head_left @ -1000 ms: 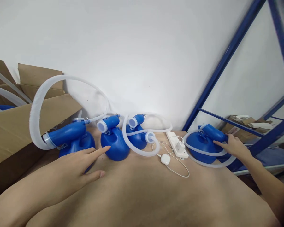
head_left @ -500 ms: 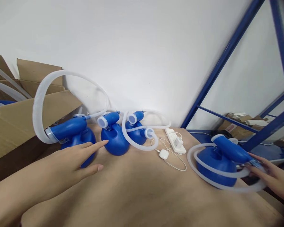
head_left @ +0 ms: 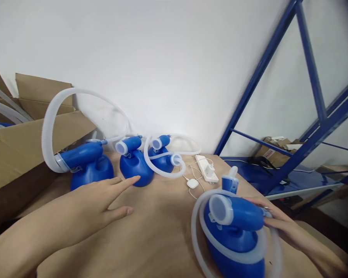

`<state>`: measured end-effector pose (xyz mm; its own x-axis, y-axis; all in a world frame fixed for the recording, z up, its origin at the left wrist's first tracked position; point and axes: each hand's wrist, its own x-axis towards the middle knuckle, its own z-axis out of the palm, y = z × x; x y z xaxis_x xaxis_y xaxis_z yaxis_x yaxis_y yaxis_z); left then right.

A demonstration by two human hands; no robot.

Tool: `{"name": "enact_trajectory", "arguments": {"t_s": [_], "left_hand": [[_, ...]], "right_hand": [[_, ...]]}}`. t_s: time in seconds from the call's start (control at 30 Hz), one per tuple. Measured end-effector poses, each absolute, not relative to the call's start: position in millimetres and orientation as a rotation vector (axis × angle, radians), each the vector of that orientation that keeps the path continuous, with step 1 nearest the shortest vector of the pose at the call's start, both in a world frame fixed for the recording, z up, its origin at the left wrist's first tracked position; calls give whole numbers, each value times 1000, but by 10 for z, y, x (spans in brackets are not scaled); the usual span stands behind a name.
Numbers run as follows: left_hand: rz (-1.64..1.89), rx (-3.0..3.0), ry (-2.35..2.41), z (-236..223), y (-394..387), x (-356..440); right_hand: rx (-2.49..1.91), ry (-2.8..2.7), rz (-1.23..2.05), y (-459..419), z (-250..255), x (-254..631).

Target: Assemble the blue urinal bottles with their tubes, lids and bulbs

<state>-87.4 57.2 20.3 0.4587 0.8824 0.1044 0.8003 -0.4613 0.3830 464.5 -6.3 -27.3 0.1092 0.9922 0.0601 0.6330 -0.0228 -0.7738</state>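
In the right foreground, a blue plastic portable urinal [head_left: 245,216] sits at an angle, its white corrugated hose [head_left: 246,255] looped around the body. My right hand [head_left: 281,224] grips the narrow end of its tubular top, thumb and fingers on either side. A white-capped blue part [head_left: 230,184] sticks up behind it. My left hand [head_left: 104,204] hovers over the table, fingers stretched, holding nothing. Past its fingertips stands a second blue urinal [head_left: 136,166]. A third urinal [head_left: 87,164] is beyond the left wrist, its hose arching high; a fourth [head_left: 162,154] stands near the wall.
A cardboard box [head_left: 40,143] with white hoses in it occupies the left. A power strip [head_left: 206,170] and a white charger with cable [head_left: 192,183] lie on the brown table [head_left: 150,235]. Blue metal shelving [head_left: 255,77] rises at the right, with a carton [head_left: 271,152] on it.
My right hand has brought its urinal inward from the table's right edge, closer to me, and turned it. My left hand stays outstretched, barely moved. The view has shifted slightly right.
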Motion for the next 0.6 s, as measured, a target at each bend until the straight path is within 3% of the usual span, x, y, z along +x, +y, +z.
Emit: {"name": "enact_trajectory", "arguments": {"t_s": [0.27,0.47,0.6], "left_hand": [[328,2424,1368,239,450,-758],[388,2446,1241,321,556,-694],[617,2449,1218,432,690,-674]], "right_hand": [[-1323,-1687,1237,410,-147,3622],[-1171,-1762,1239,619,91,3059],[-1030,-1850,1264,749,237,2739]]}}
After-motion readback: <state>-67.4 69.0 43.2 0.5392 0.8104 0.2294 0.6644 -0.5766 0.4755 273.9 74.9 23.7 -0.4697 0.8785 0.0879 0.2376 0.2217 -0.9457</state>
